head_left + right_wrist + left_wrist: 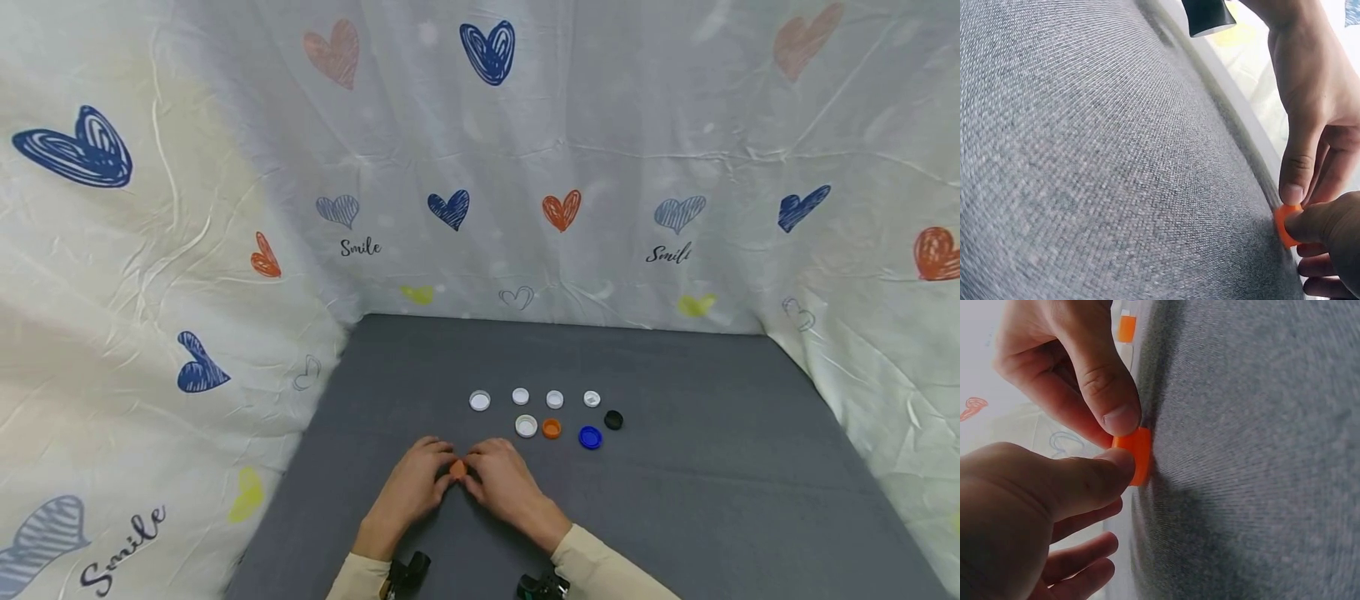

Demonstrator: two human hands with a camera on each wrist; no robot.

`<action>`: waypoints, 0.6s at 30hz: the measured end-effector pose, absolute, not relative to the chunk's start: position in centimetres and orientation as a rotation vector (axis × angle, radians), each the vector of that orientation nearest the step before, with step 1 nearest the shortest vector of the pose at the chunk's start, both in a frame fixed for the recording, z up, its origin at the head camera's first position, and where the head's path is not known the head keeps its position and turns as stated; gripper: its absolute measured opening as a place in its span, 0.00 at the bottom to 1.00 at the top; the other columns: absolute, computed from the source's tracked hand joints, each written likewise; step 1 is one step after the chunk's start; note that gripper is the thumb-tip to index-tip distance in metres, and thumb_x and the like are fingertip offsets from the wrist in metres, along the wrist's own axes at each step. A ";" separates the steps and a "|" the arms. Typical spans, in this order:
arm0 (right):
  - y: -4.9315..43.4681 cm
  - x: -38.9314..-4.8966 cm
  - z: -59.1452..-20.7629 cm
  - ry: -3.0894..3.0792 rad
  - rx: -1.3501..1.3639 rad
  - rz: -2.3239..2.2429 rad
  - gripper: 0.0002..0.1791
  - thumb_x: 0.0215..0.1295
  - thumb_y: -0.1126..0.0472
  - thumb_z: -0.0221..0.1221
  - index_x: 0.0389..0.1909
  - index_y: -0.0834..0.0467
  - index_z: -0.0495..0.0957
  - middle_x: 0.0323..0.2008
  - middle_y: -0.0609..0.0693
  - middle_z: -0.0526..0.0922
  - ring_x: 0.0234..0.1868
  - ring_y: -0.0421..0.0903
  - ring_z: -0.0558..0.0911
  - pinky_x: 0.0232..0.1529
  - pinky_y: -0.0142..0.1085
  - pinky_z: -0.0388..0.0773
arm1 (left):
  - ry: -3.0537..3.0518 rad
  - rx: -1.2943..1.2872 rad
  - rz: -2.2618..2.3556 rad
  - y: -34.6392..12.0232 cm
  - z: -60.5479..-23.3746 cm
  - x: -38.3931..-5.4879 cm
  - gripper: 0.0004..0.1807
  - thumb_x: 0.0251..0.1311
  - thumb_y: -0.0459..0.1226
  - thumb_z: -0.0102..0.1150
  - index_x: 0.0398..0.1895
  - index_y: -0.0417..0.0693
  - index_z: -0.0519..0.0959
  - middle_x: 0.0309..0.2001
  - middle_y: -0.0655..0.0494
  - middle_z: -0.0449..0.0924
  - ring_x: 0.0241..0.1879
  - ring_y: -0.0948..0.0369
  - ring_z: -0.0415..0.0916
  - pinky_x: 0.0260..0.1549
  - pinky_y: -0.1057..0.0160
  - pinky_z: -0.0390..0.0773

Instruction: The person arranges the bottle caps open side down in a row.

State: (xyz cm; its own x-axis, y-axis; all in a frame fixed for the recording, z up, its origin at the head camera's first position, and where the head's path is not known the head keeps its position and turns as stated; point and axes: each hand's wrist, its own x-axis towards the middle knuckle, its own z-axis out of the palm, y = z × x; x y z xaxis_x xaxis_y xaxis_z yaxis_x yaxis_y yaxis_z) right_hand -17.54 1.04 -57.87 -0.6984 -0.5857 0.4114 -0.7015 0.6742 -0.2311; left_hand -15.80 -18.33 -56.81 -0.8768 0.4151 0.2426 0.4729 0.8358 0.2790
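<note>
An orange bottle cap is at the table's near middle, between the fingertips of both hands. My left hand pinches it from the left side, thumb nearest me. From the right, my right hand pinches the same cap. In the left wrist view, the cap stands at the grey cloth, its side wall showing between the two thumbs. The right wrist view shows both thumbs against the cap; the fingers behind it are partly hidden.
Beyond the hands lie several caps in two rough rows: white caps, another orange cap, a blue cap and a black cap. Grey cloth covers the table. A white curtain printed with hearts surrounds it.
</note>
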 end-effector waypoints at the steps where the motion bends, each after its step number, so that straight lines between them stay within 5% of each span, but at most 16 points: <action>1: 1.0 -17.5 -57.9 -2.586 1.022 0.533 0.08 0.59 0.54 0.69 0.38 0.52 0.88 0.41 0.45 0.86 0.47 0.45 0.83 0.57 0.44 0.75 | -2.848 -0.690 -0.501 -18.4 -56.9 -15.8 0.13 0.55 0.38 0.73 0.44 0.48 0.87 0.52 0.50 0.85 0.58 0.48 0.77 0.59 0.49 0.76; 18: 1.9 -17.6 -57.0 -2.583 0.996 0.489 0.14 0.56 0.51 0.70 0.41 0.53 0.87 0.42 0.47 0.86 0.48 0.47 0.82 0.57 0.45 0.74 | -2.822 -0.629 -0.542 -18.6 -55.7 -15.8 0.22 0.56 0.39 0.72 0.55 0.43 0.83 0.53 0.49 0.84 0.58 0.51 0.79 0.56 0.49 0.78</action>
